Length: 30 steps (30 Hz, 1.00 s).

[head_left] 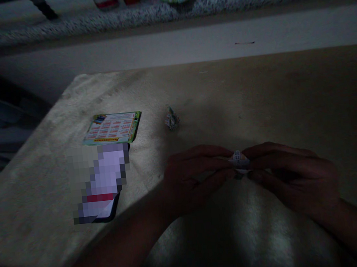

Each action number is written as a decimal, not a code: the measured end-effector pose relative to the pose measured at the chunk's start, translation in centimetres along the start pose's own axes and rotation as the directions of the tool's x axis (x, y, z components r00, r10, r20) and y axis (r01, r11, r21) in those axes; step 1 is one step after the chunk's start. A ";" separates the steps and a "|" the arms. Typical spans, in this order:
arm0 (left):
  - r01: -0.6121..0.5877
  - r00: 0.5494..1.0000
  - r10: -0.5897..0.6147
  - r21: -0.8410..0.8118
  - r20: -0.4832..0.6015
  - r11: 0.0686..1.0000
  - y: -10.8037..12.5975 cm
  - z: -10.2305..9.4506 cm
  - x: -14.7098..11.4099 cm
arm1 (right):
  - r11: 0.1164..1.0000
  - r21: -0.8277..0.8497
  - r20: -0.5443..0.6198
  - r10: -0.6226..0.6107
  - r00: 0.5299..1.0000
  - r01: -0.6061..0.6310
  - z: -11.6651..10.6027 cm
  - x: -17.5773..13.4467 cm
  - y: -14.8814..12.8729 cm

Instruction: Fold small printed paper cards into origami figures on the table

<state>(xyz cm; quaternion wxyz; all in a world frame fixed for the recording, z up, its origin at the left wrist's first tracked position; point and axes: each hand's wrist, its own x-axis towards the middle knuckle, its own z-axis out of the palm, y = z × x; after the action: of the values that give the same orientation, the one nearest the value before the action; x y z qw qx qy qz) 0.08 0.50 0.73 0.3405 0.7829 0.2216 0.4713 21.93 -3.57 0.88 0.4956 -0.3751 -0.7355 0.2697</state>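
A small folded piece of printed paper (239, 159) is held between both hands, low over the table. Its upper part comes to a point, and a whitish fold shows beneath. My left hand (195, 176) pinches its left side between fingers and thumb. From the other side, my right hand (297, 174) grips the right edge in the same way. The fingertips hide the paper's ends. Farther off, a second small folded paper shape (172, 119) with printed sides stands on the table, apart from both hands.
A smartphone (108, 179), its lit screen blurred by blocks, lies left of my left hand. Just beyond it is a printed calendar card (113, 128). The pale table (43, 181) meets a white wall, and a speckled stone ledge (153, 15) above carries several items.
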 end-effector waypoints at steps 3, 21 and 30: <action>0.114 0.992 -0.118 -0.065 -0.048 0.991 0.1 0.2 -0.1 | 0.996 0.034 -0.044 0.087 0.995 -0.086 0.0 0.0 -0.1; 0.104 0.988 -0.117 -0.126 -0.101 0.987 0.4 1.6 -0.6 | 0.972 0.098 -0.087 0.224 0.971 -0.215 0.7 -0.1 -0.7; 0.301 0.920 -0.355 -0.283 -0.165 0.911 0.7 2.9 -0.9 | 0.942 0.144 -0.129 0.322 0.938 -0.304 1.1 0.1 -1.3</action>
<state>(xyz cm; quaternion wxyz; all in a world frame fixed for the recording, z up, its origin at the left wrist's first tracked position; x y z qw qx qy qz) 2.21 -1.55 -0.19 0.4861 0.6294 0.3241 0.5124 20.50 -4.28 1.50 0.5224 -0.4759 -0.6089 0.3603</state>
